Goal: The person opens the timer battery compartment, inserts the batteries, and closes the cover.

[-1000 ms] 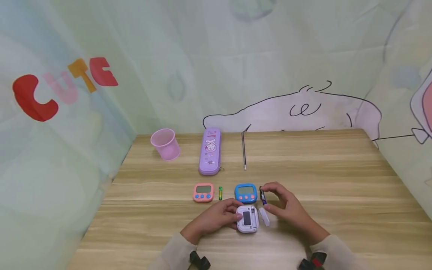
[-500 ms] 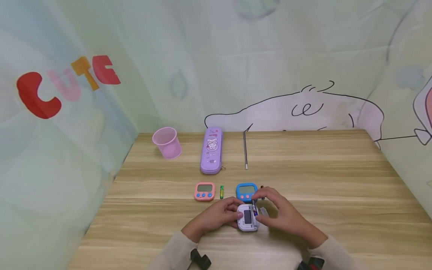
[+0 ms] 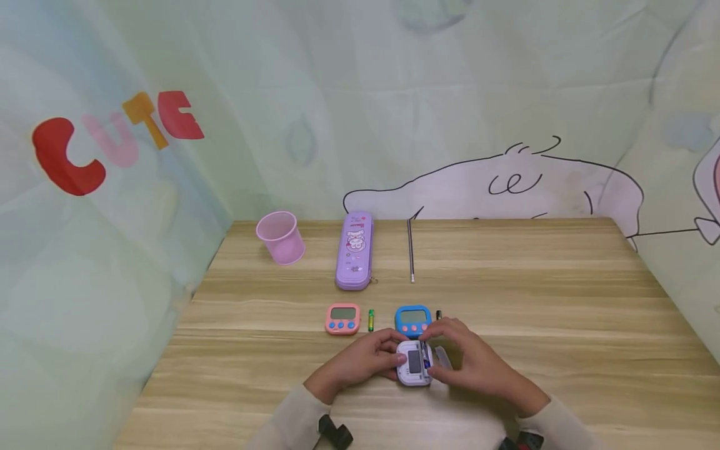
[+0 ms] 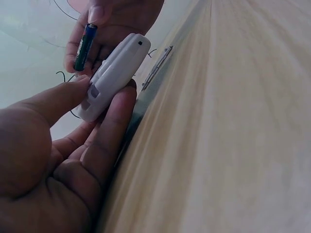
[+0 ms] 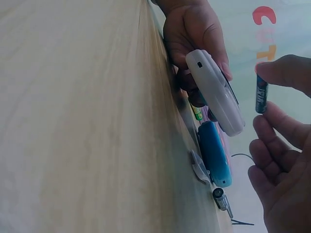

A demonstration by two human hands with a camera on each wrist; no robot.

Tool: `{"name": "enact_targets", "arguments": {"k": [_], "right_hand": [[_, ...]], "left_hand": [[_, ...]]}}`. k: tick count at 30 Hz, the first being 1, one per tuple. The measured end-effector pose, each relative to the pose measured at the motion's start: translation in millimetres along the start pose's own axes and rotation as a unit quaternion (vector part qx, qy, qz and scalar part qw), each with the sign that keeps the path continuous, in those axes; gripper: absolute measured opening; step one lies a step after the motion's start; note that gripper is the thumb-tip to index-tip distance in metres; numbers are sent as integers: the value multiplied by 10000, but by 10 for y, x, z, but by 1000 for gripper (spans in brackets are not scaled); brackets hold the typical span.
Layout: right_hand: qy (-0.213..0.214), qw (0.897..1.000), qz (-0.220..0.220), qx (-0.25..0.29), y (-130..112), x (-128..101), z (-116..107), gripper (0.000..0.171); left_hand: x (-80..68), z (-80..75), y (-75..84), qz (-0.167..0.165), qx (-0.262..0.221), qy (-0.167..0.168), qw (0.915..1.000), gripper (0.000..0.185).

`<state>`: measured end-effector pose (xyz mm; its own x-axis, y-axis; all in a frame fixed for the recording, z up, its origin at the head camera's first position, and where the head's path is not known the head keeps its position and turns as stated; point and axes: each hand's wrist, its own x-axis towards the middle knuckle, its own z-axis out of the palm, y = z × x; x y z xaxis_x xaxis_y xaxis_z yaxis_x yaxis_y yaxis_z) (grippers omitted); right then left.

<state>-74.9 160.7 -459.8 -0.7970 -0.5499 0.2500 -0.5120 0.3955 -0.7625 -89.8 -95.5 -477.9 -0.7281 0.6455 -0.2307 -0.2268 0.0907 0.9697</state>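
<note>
My left hand (image 3: 365, 357) grips a white digital timer (image 3: 414, 362) back side up, thumb on its face and fingers beneath. Its long battery slot lies uncovered along the right side. Between thumb and fingertip, my right hand (image 3: 475, 357) pinches a dark battery (image 5: 261, 94) by its two ends. The head view has this battery over the slot; in both wrist views it stands slightly apart from the timer. A small white battery cover (image 3: 443, 357) lies on the table, partly behind my right hand. The blue timer (image 3: 413, 317) sits just beyond the white one.
A second dark battery (image 3: 439, 314) lies right of the blue timer, partly covered by my hand. Left of it are a green battery (image 3: 370, 320) and a pink timer (image 3: 342, 319). Farther back stand a pink cup (image 3: 284, 240), a purple pencil case (image 3: 354, 253) and a pencil (image 3: 411, 250).
My right hand has picked a dark battery up from beside the blue timer and brought it left and nearer, over the white timer's slot. The left hand keeps its hold.
</note>
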Motion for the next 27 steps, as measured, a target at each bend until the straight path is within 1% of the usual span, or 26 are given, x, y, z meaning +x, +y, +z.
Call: {"name": "enact_targets", "arguments": {"k": [4,13,16,21,27], "right_hand": [[-170,9998,102,-59,1,-8,4,46],[-268,9996,73,-7,25,-18,-27,45],[-366,9993,94,-18,20,-25,-29,44],[-510,9986,43,-100,12,-29,-21,45],[-540,9984,-60,-129,33,-31,-11,46]], "left_hand": [[4,0,-4,-13,13,29,10000,30],[8,7,-3,15,-43,38,10000,30],[5,10,4,-22,-37,57,10000,30],[0,8,11,-83,-27,75,9999,30],[-1,6,15,-89,-88,47,9999,31]]}}
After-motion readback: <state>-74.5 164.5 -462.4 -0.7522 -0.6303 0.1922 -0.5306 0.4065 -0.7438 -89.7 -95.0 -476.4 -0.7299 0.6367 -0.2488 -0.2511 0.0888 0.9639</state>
